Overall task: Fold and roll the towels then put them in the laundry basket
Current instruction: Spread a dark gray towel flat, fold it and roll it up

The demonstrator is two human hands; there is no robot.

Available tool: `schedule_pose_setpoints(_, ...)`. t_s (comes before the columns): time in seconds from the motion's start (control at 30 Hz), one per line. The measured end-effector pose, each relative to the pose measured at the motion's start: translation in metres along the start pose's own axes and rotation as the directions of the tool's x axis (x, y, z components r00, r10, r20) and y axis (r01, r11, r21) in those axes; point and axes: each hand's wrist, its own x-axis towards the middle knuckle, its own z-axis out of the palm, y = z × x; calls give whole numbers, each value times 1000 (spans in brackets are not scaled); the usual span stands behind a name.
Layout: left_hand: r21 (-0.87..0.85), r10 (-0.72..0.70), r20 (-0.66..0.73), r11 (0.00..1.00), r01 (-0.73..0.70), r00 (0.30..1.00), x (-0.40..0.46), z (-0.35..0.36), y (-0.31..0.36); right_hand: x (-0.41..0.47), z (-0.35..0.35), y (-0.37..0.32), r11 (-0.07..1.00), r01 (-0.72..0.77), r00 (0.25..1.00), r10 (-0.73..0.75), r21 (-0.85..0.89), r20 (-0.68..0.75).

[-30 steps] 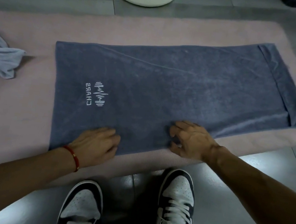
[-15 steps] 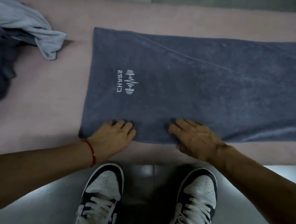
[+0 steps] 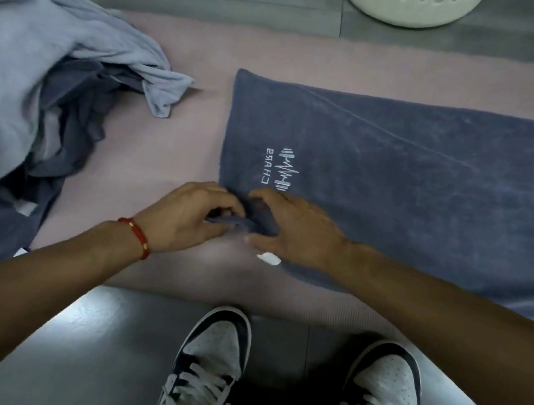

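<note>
Dark blue-grey towel [image 3: 415, 196] lies flat, spread lengthwise on a pink mat [image 3: 348, 65] on the grey tiled floor [image 3: 119, 346], running off the right edge of view. White logo and lettering [image 3: 280, 172] sit near its left end. Near-left corner of the towel is bunched and lifted off the mat. Left hand [image 3: 187, 214] pinches that corner, fingers and thumb curled round the fold of cloth. Right hand [image 3: 292, 230] is right beside it, touching it; its fingers curl over the same bunched cloth and hold it, palm down on the towel. A small white tag [image 3: 269, 258] shows at the near edge just under the right hand. Red bracelet [image 3: 136, 234] on the left wrist.

Left on the mat, well apart from the towel: a crumpled pile, light blue towel [image 3: 36, 64] on top of a darker blue one [image 3: 72, 124]. White laundry basket [image 3: 406, 4] stands on the floor beyond the mat, top right, only its lower part in view. Two dark-and-white sneakers [image 3: 205, 373] on the floor just beside the near mat edge.
</note>
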Motion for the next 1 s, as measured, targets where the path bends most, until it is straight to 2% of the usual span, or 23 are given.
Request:
schedule_pose_setpoints(0.1, -38, -36, -52, 999, 34, 998, 25, -9, 1, 11, -5, 1, 992, -36, 995, 47, 122, -93)
schedule_pose_setpoints(0.2, 52, -19, 92, 999, 15, 996, 59, -10, -15, -2, -18, 19, 942, -143, 971, 192, 304, -141)
schedule_pose_setpoints(0.33, 240, 104, 213, 958, -155, 972, 108, 6, -32, -43, -31, 52, 832, -337, 882, 442, 441, -161)
schedule_pose_setpoints(0.47, 333, 151, 133, 924, -188, 979, 160, 23, -24, -85, -34, 86, 702, -434, 780, 606, 565, -155)
schedule_pose_setpoints(0.57, 375, 203, 88, 901, -221, 975, 194, 31, 0, -107, -33, 102, 634, -343, 738, 638, 693, -219)
schedule_pose_setpoints(0.63, 419, 247, 89, 870, -261, 965, 213, 34, 15, -119, -36, 109, 647, -289, 709, 640, 706, -296)
schedule_pose_setpoints(0.7, 532, 264, 122, 796, -288, 957, 231, 32, 23, -133, -41, 120, 650, -274, 665, 660, 709, -348)
schedule_pose_setpoints(0.77, 631, 212, 166, 728, -269, 963, 249, 29, 22, -147, -47, 133, 613, -257, 621, 697, 747, -359)
schedule_pose_setpoints(0.83, 673, 127, 188, 705, -222, 974, 263, 24, 17, -159, -51, 148, 570, -211, 586, 724, 794, -364)
schedule_pose_setpoints(1.0, 633, -32, 182, 768, -93, 983, 294, 13, 25, -184, -57, 184, 457, -146, 411, 835, 877, -367)
